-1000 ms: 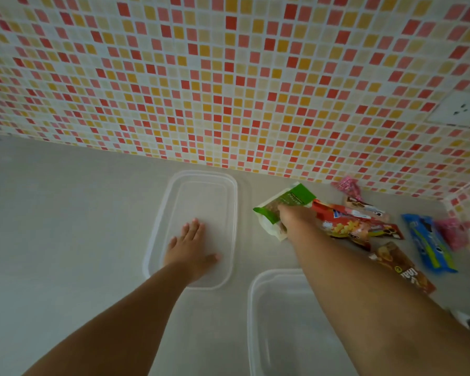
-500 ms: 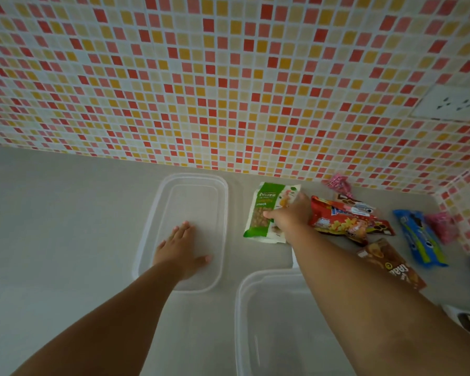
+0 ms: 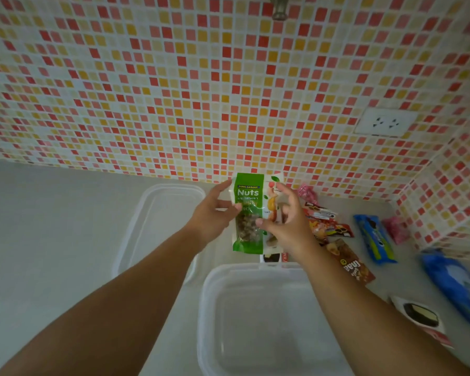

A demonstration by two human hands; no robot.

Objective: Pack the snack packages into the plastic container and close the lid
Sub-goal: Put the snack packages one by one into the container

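Up above the table (image 3: 65,226), in the head view, both hands hold one green nut packet (image 3: 248,213) just past the far rim of the open plastic container (image 3: 258,318). The left hand (image 3: 215,213) pinches the packet's left edge between thumb and fingers; the right hand (image 3: 285,221) has its thumb pressed on the clear window near the middle, its other fingers loosely spread behind the right side. The packet stands nearly upright, its long axis running away from the person, the word "Nuts" at the far end and reading the right way up.

It looks light and soft, a thin crinkly film with loose nuts inside that will shift, so the flat sealed edges seem the safest place to grip; squeezing the middle might crush the contents. The slick film could slip from a loose pinch.

The container is still empty, and its lid (image 3: 158,226) lies flat on the table to the left. More snack packages (image 3: 375,237) lie scattered on the right, near the tiled wall (image 3: 228,90).
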